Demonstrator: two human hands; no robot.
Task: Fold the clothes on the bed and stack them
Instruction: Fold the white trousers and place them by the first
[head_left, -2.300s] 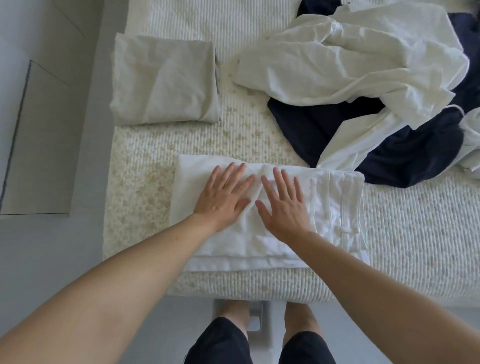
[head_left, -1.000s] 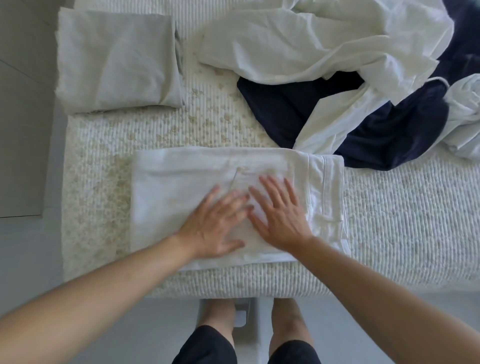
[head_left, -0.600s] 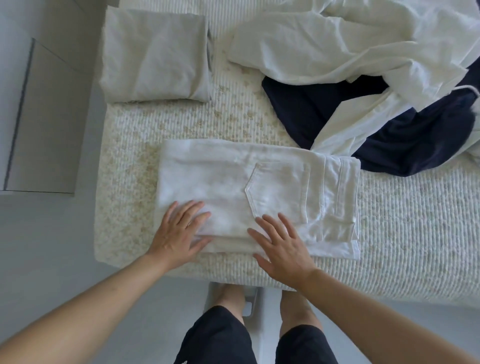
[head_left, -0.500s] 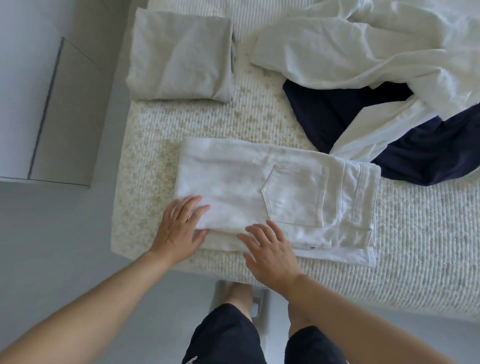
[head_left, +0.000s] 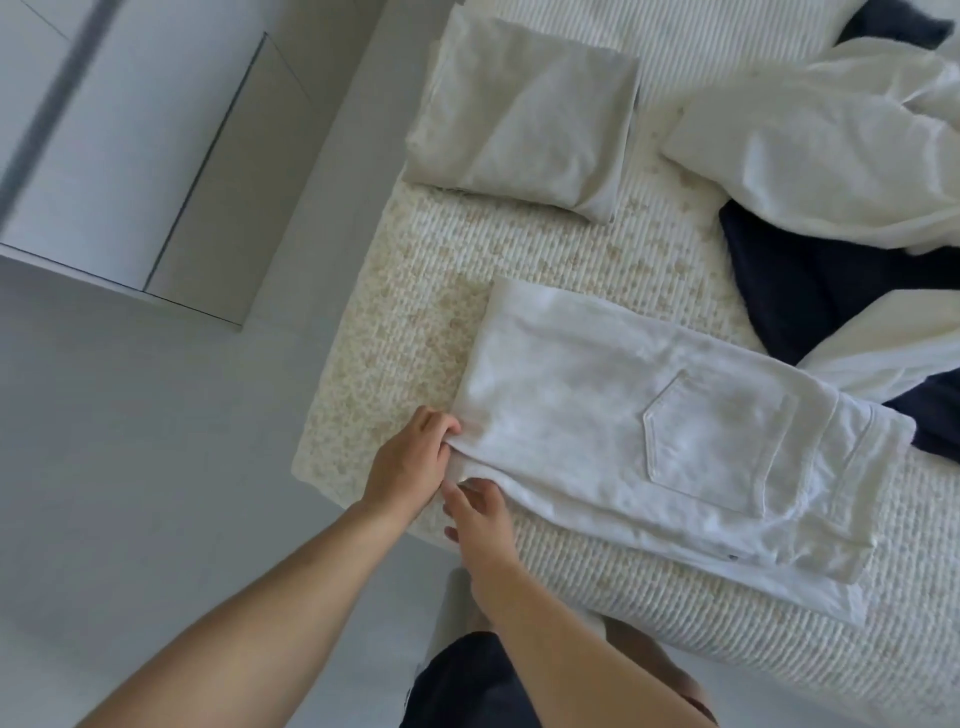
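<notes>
White jeans lay folded on the bed, near its front edge, with a back pocket facing up. We held them at their left end. Our left hand had its fingers curled around the top fold at that corner. Our right hand was just beside it, with its fingers tucked under the lower layers of cloth, gripping them. The two hands were almost touching. Farther back on the bed sat a folded beige cloth, well apart from the jeans. To the right lay a messy white shirt on top of a dark blue cloth. Grey floor was on our left.
</notes>
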